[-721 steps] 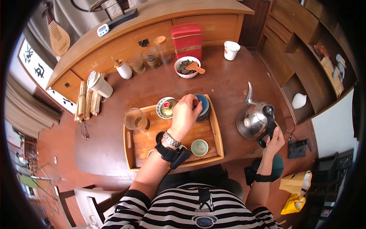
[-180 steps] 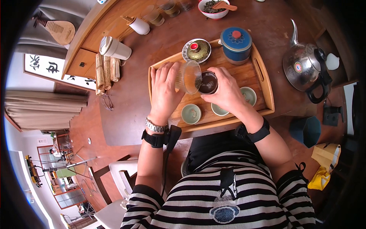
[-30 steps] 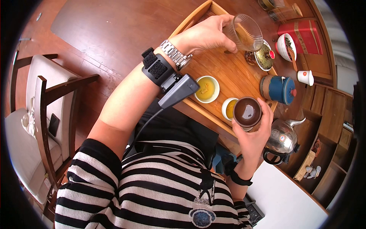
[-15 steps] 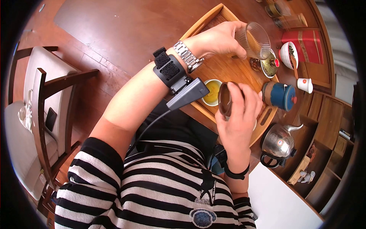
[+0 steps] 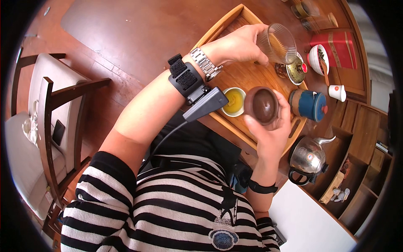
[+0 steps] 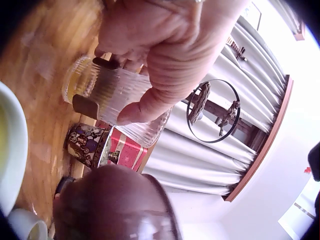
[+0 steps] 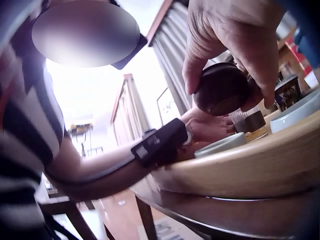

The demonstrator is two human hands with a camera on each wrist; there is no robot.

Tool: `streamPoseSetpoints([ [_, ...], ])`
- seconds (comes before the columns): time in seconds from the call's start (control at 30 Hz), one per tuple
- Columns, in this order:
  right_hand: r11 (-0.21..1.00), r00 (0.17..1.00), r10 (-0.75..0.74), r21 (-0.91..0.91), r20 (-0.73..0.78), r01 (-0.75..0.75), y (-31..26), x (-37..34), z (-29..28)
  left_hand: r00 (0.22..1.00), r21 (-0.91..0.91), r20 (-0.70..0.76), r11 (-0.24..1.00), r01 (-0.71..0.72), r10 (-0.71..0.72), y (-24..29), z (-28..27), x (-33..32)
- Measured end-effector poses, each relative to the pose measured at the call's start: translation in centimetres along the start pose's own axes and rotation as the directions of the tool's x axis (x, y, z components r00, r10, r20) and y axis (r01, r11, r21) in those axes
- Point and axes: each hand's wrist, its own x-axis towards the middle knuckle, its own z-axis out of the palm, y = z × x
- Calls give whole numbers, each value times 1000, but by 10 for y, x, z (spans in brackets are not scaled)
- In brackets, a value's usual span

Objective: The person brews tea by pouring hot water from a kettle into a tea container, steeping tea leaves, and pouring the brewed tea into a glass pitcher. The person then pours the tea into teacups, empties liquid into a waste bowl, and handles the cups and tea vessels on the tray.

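Note:
My left hand grips a ribbed clear glass by its side, held over the far part of the wooden tray. In the left wrist view a brown band wraps the glass. The fingers and thumb of my right hand hold a dark brown cup, its inner side turned toward the head camera. Just left of it a pale green cup contains yellow tea. Brown cup and right hand cover part of the tray's near end. A gold lidded bowl with a red knob stands beyond the glass.
A blue lidded pot stands at the tray's right, near a steel kettle. Behind are a bowl of tea leaves, a red box and a paper cup. A chair stands left.
The kettle has left my right hand, and glass and brown cup are now held. The pale cup has gained yellow tea. Since half a second ago, the brown cup has turned from its side, mouth upward.

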Motion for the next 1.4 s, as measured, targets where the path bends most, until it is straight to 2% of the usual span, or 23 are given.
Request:
streamPoseSetpoints([
  [0.03,988,999,51,143,5,-52,-2,1,-6,1000,37,1,999,3,-3,0,0,0],
  [0.07,974,991,119,199,-53,-106,-1,0,-12,1000,44,7,999,6,-6,-1,-1,0],
  [0.17,933,982,172,333,-82,-135,-6,-5,-24,999,151,-26,988,-34,39,-4,1,1],
  [0.23,963,986,106,260,-126,-70,-5,-10,-32,988,168,-111,982,-83,102,-5,3,0],
  [0.4,988,979,58,153,-197,-28,-2,-24,-49,985,270,-76,955,-127,153,-11,1,4],
  [0.47,998,980,-21,54,-199,32,3,-30,-52,989,382,-105,922,-60,108,-4,3,2],
  [0.53,998,970,-49,36,-239,59,9,-34,-53,989,489,-66,868,-87,136,-5,3,5],
  [0.6,998,979,-60,-2,-196,61,18,-34,-55,993,295,-84,953,-60,89,-2,4,4],
  [0.67,994,963,-76,53,-258,93,22,-32,-53,992,360,-30,927,-102,121,-1,2,4],
  [0.73,997,975,-66,-40,-213,59,26,-29,-55,996,264,-43,962,-69,83,9,10,0],
  [0.8,994,962,-107,-60,-252,95,28,-25,-57,993,320,47,940,-116,107,19,17,0],
  [0.87,995,968,-95,-32,-233,90,26,-23,-55,980,485,112,852,-198,164,28,24,-2],
  [0.9,986,956,-136,-126,-260,106,25,-21,-55,982,599,116,778,-190,151,37,31,-6],
  [1.0,985,944,-152,-119,-295,121,30,-18,-52,975,750,156,623,-221,157,42,41,-11],
  [1.03,957,927,-207,-262,-311,126,31,-18,-52,964,797,198,544,-264,178,44,44,-12],
  [1.07,960,921,-208,-249,-330,128,31,-17,-52,961,799,219,533,-277,172,48,47,-12],
  [1.13,943,916,-235,-305,-324,134,31,-17,-53,915,851,340,342,-398,218,54,55,-12],
  [1.2,953,915,-222,-276,-338,130,29,-18,-53,906,847,368,325,-420,210,57,61,-12],
  [1.27,961,915,-209,-247,-345,127,28,-18,-54,866,850,442,199,-487,233,60,66,-11],
  [1.4,955,906,-245,-248,-344,164,28,-18,-56,857,851,473,146,-504,203,64,76,-11],
])
